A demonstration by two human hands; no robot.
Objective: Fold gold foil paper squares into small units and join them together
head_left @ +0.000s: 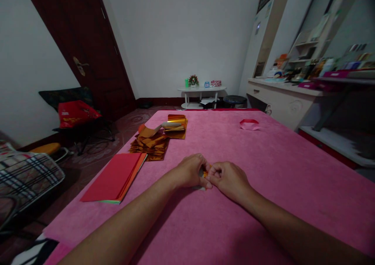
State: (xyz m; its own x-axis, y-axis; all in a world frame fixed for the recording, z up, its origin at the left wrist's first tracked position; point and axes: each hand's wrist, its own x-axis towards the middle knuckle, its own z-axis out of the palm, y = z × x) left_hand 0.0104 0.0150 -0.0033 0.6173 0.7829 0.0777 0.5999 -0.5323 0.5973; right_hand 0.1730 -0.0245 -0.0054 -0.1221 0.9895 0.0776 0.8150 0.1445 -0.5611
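Note:
Both hands meet over the middle of the pink-covered table. My left hand is closed, thumb and fingers curled round a small piece of gold and whitish paper. My right hand pinches the same paper from the other side, its fingertips touching those of the left. Most of the paper is hidden by the fingers. Left of the hands lies a stack of red, orange and green paper sheets. Beyond it are a heap of gold-brown paper pieces and a shiny gold stack, with a grey-handled tool on top.
A red-and-pink paper ring stands at the table's far right. Past the left edge are a chair holding a red bag and a plaid-covered seat. A cluttered white cabinet stands on the right, a small white table behind.

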